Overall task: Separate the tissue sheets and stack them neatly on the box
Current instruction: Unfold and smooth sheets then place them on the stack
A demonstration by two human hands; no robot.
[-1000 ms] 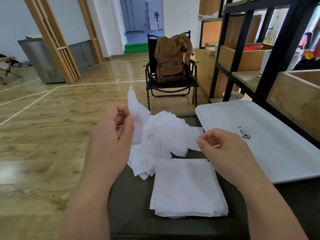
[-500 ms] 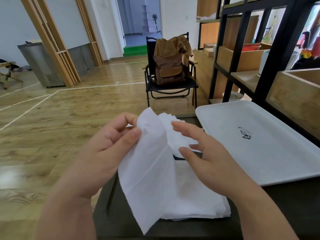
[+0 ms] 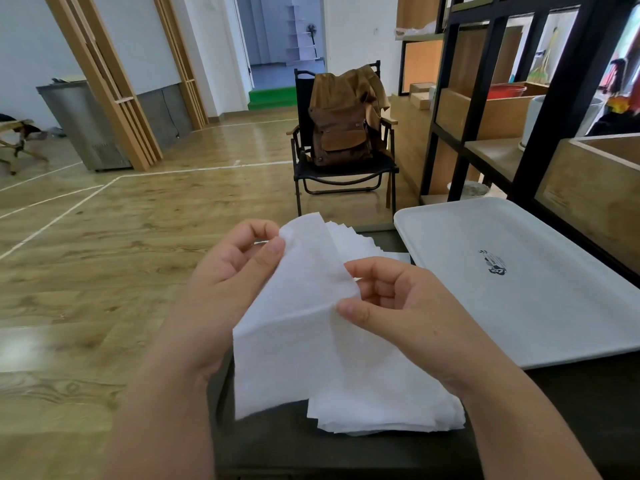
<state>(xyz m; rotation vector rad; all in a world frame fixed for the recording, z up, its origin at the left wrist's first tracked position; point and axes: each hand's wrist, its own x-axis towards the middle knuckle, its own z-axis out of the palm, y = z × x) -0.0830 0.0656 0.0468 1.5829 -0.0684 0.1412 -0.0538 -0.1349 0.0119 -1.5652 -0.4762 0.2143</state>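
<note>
A white tissue sheet (image 3: 294, 327) hangs in the air above the dark box (image 3: 270, 441). My left hand (image 3: 228, 271) pinches its top left corner between thumb and forefinger. My right hand (image 3: 391, 303) pinches its right edge. Under the sheet, a flat stack of white tissues (image 3: 388, 407) lies on the box top. Behind the held sheet, a loose pile of tissues (image 3: 353, 242) shows only its upper edges; the rest is hidden.
A white tray (image 3: 519, 278) with a small black logo lies to the right, partly on the box. A black shelf frame (image 3: 485, 109) with wooden crates stands at the far right. A black chair (image 3: 343, 174) carrying a brown backpack stands ahead on the wooden floor.
My left hand lifted one sheet out of the loose pile and brought it over the stack. My right hand came in from the right and took the sheet's right edge.
</note>
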